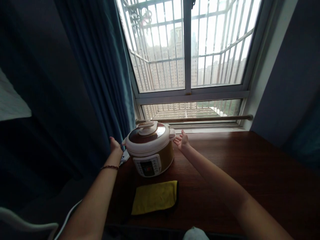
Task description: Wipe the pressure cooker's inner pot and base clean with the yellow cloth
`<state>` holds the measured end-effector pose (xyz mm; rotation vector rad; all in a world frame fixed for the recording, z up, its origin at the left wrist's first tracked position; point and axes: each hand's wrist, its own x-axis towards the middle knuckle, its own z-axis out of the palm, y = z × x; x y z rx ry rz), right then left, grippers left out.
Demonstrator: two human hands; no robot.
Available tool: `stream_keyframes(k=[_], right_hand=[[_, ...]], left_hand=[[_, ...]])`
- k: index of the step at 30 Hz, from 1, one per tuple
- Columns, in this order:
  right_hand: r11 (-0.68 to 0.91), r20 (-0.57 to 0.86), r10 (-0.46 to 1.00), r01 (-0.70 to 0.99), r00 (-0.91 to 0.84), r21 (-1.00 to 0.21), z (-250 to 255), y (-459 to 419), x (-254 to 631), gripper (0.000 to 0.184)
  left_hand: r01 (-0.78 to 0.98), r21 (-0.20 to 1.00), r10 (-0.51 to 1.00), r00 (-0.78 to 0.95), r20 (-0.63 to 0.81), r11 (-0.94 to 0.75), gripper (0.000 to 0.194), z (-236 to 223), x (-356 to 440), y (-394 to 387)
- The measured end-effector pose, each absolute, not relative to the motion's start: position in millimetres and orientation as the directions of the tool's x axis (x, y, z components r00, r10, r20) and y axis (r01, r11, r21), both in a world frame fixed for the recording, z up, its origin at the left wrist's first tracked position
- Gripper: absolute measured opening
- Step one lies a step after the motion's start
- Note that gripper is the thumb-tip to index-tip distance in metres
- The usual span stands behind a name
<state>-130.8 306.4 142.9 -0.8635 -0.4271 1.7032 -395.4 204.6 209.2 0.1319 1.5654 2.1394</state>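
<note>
An electric pressure cooker (163,156) with a white-and-brown lid and a dark control panel stands upright on the brown wooden table (220,186). On its right, my right hand (183,140) is open, thumb up, with its fingers stretched toward the side handle and close to it or touching it. My left hand (115,145) is at the opposite handle, thumb raised and spread apart; its other fingers are partly hidden. Neither hand shows a grip on the cooker. In front of the cooker lies a folded yellow cloth (155,197) with a dark edge.
A white object like a power strip (124,157) sits beside the cooker's left side. Blue curtains (100,66) hang on the left. Behind the table are a barred window (188,66) and a horizontal rail (200,119). Something pale (195,234) shows at the bottom edge.
</note>
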Motion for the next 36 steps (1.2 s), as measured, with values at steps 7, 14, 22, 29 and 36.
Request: stream_keyframes(k=[7, 14, 22, 29, 36], right_hand=[[-0.168, -0.205, 0.979, -0.625, -0.013, -0.763, 54, 230, -63, 0.021], [0.214, 0.218, 0.913, 0.051, 0.345, -0.976, -24, 213, 81, 0.032], [0.217, 0.323, 0.812, 0.261, 0.487, -0.941, -56, 236, 132, 0.039], [0.249, 0.348, 0.851, 0.281, 0.393, -0.927, -57, 236, 124, 0.037], [0.266, 0.346, 0.892, 0.281, 0.291, -0.922, -59, 235, 121, 0.037]], left_hand=[[0.322, 0.943, 0.539, -0.782, 0.311, -0.076, 0.038, 88, -228, 119], [0.871, 0.427, 0.937, -0.324, 0.130, 0.242, 0.059, -42, -205, 82], [0.971, 0.194, 0.986, -0.155, 0.062, 0.140, 0.056, -48, -289, 77], [0.938, 0.334, 0.947, -0.188, 0.261, 0.094, 0.055, -62, -291, 82], [0.529, 0.789, 0.914, -0.057, 0.401, -0.313, 0.034, -12, -173, 142]])
